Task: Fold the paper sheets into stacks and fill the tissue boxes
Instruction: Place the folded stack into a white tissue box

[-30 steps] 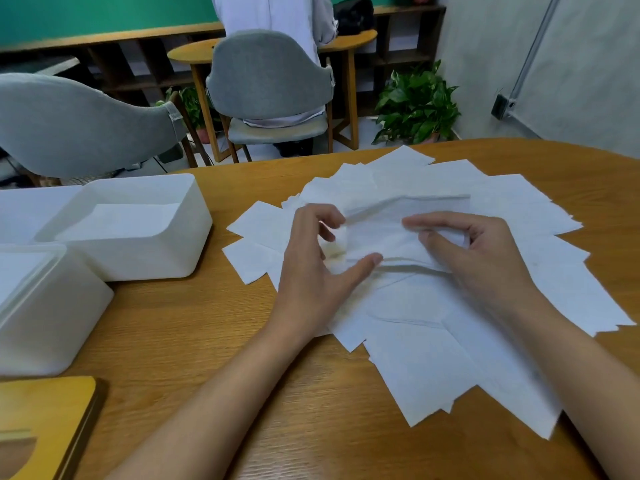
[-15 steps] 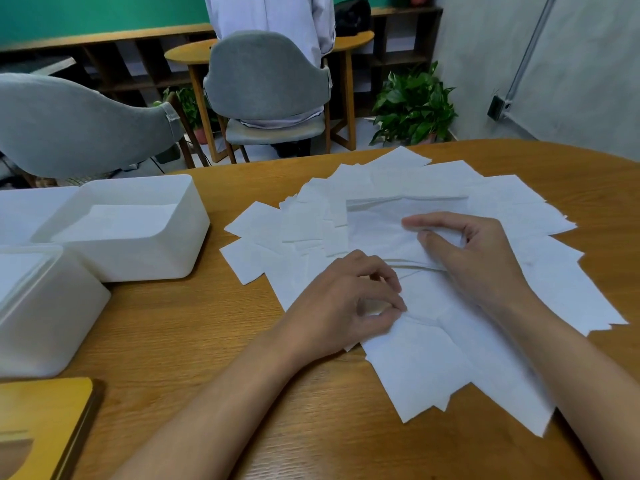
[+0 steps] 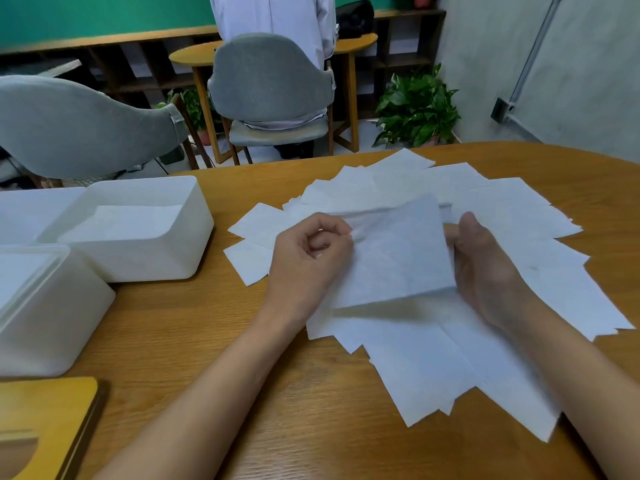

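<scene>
A spread of several white paper sheets [image 3: 512,216] covers the middle of the wooden table [image 3: 194,327]. One sheet [image 3: 394,258] is lifted off the pile and held between both hands. My left hand [image 3: 308,268] pinches its left edge with curled fingers. My right hand [image 3: 485,268] grips its right edge, thumb up. A white open tissue box [image 3: 180,251] with folded paper inside stands at the left. A second white box [image 3: 69,327] sits nearer, at the left edge.
A wooden lid [image 3: 48,417] with an oval slot lies at the lower left corner. Two grey chairs [image 3: 270,81] stand beyond the table's far edge, with a person standing behind one. A potted plant [image 3: 419,109] is on the floor.
Both hands rose from the pile with one sheet. My left hand moved up and left from the sheet's near edge. The sheet now hangs between the hands above the pile.
</scene>
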The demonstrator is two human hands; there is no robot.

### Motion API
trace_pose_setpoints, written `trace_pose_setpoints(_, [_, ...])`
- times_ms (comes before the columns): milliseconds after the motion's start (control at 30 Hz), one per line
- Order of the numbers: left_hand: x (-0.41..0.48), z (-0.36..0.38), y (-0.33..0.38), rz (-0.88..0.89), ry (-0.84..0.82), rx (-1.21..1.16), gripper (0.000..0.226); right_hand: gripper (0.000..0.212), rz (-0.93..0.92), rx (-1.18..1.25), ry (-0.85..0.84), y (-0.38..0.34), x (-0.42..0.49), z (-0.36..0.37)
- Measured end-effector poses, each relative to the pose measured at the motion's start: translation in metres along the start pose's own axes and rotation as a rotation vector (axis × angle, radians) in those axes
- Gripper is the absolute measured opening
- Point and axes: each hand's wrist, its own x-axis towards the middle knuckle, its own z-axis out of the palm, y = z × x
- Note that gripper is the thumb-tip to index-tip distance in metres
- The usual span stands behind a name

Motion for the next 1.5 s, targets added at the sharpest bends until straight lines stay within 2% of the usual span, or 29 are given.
trace_pose_setpoints(67, [0.002, -0.003, -0.002, -0.077, 0.031, -0.014, 0.015, 0.075, 0.012, -0.043, -0.007, -0.001, -0.001, 0.005])
trace_pose_setpoints(167, [0.003, -0.003, -0.002, -0.066, 0.042, 0.057, 0.008, 0.046, -0.002, -0.221, 0.076, -0.006, -0.002, 0.010])
trace_pose_setpoints(233, [0.002, -0.004, -0.001, -0.046, 0.034, 0.071, 0.006, 0.031, 0.009, -0.244, 0.114, -0.009, -0.002, 0.013])
trace_pose_setpoints(333, [0.002, -0.006, -0.002, -0.022, -0.008, 0.069, 0.022, 0.016, 0.044, -0.207, 0.159, -0.010, -0.002, 0.014])
trace_pose_setpoints(533, [0.001, -0.005, -0.002, 0.015, -0.027, 0.051, 0.034, 0.025, 0.108, -0.027, 0.078, -0.009, -0.002, 0.009])
trace_pose_setpoints(700, [0.001, -0.004, -0.003, 0.076, -0.001, 0.062, 0.037, 0.011, 0.110, -0.137, 0.144, -0.008, -0.001, 0.011])
trace_pose_setpoints(833, [0.000, -0.001, -0.007, 0.089, 0.079, 0.121, 0.047, 0.017, 0.095, -0.092, 0.166, -0.005, 0.000, 0.011])
trace_pose_setpoints(933, [-0.002, 0.001, -0.003, -0.047, -0.005, 0.028, 0.060, 0.044, 0.069, 0.121, 0.095, -0.010, 0.000, 0.011])
trace_pose_setpoints(1033, [-0.004, 0.001, 0.004, -0.153, -0.080, -0.093, 0.059, 0.073, 0.020, 0.097, 0.108, -0.012, 0.001, 0.013])
trace_pose_setpoints(1133, [-0.004, 0.002, 0.001, -0.083, -0.053, -0.064, 0.060, 0.079, -0.049, -0.003, 0.136, -0.011, 0.002, 0.011])
trace_pose_setpoints(1167, [-0.004, 0.002, -0.001, -0.055, -0.043, -0.036, 0.061, 0.073, -0.067, -0.042, 0.117, -0.011, 0.001, 0.010])
trace_pose_setpoints(1267, [-0.005, 0.005, -0.009, 0.092, 0.003, 0.147, 0.061, 0.030, -0.056, -0.249, 0.083, -0.010, 0.001, 0.008])
trace_pose_setpoints(1367, [-0.008, 0.008, -0.018, 0.404, 0.055, 0.501, 0.048, 0.026, -0.063, -0.370, 0.227, -0.003, 0.003, 0.004])
trace_pose_setpoints(1433, [-0.010, 0.010, -0.022, 0.540, -0.039, 0.615, 0.032, 0.029, -0.075, -0.405, 0.331, -0.001, 0.006, 0.002])
trace_pose_setpoints(1500, [-0.013, 0.013, -0.023, 0.525, -0.229, 0.640, 0.031, 0.030, -0.070, -0.402, 0.369, 0.003, 0.008, -0.002])
